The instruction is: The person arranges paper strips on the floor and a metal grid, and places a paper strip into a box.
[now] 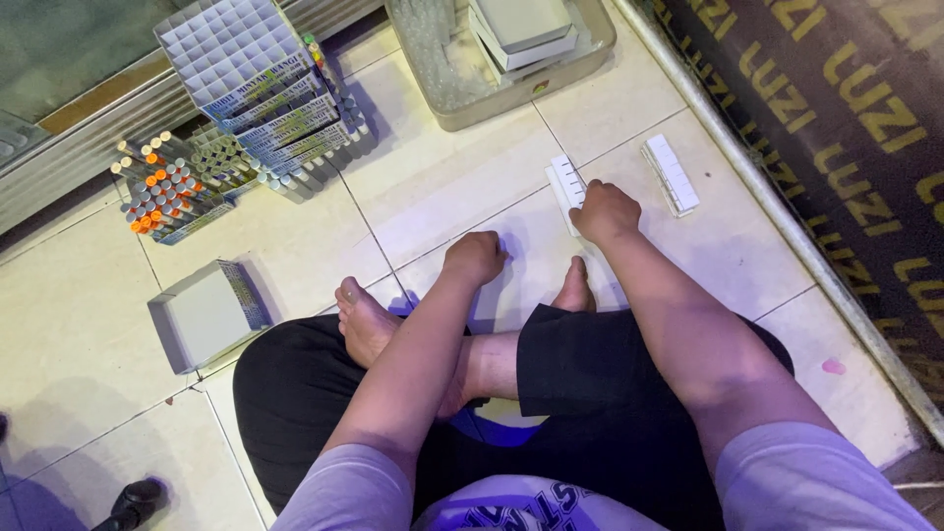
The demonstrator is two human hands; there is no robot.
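White floor tiles (433, 177) lie bare ahead of the crossed legs, giving open room between the hands and the grey tray (462, 93) farther out. Curled into a loose fist, the left hand (474, 258) rests knuckles down on the tile and holds nothing that shows. Also curled, the right hand (605, 211) closes on the near edge of a small white ridged strip (566, 183). A second strip (671, 174) lies just beside the dark mat's border (747, 177).
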